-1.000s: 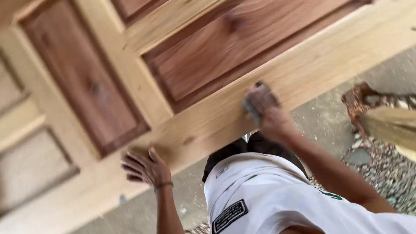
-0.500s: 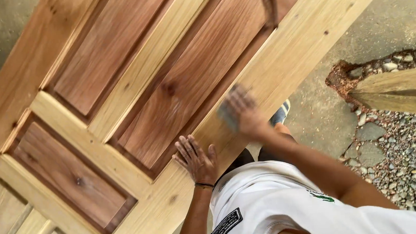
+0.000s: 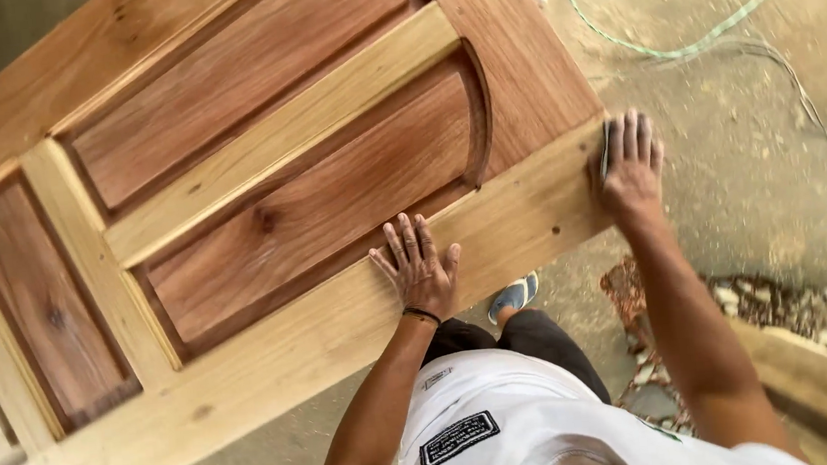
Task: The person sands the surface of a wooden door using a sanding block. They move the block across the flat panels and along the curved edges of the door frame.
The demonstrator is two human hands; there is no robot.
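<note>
Sandpaper (image 3: 606, 149), pinned under the flat fingers of the right hand (image 3: 630, 169), lay at the far end of the panelled wooden door (image 3: 262, 206), whose long axis ran leftward past the left hand (image 3: 416, 262), which was spread palm-down on the near stile.

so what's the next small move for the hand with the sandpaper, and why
Probably a stroke back along the pale side rail toward the left hand. The right hand holds the sandpaper at the door's far corner, so little rail seems left ahead, while the left hand lies flat on the door.
</note>
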